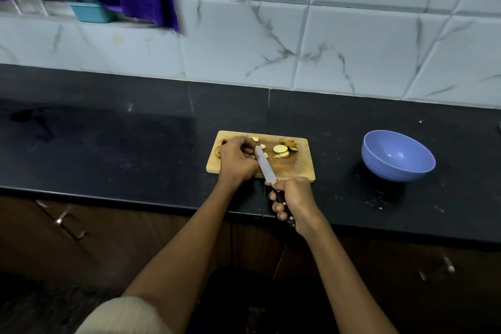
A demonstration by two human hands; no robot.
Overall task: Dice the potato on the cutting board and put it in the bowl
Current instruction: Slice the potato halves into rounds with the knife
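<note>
The dicing is partway through, by my reading, and nothing has reached the bowl (398, 156), whose inside shows bare blue.

Nearest, the right hand (294, 199) has its fingers (279, 207) curled round the dark handle of the one knife (265, 167), at the near edge of the wooden cutting board (303, 168). The blade runs forward and leftward from that grip, its tip down among the pieces beside the left hand (235, 158).

The left hand's fingers are bent down over the uncut remainder of the potato (217, 152), pinning it to the board; only a sliver of skin shows at the hand's left.

Beyond and to the right of the blade tip lie the cut pieces (282, 150): roughly three small dice close to the tip, then a few round slices, then a brown end piece farthest off. An exact count is uncertain.

The single bowl stands on the dark tabletop (108, 144), well right of both hands. Left to do: more cutting, then the transfer.
</note>
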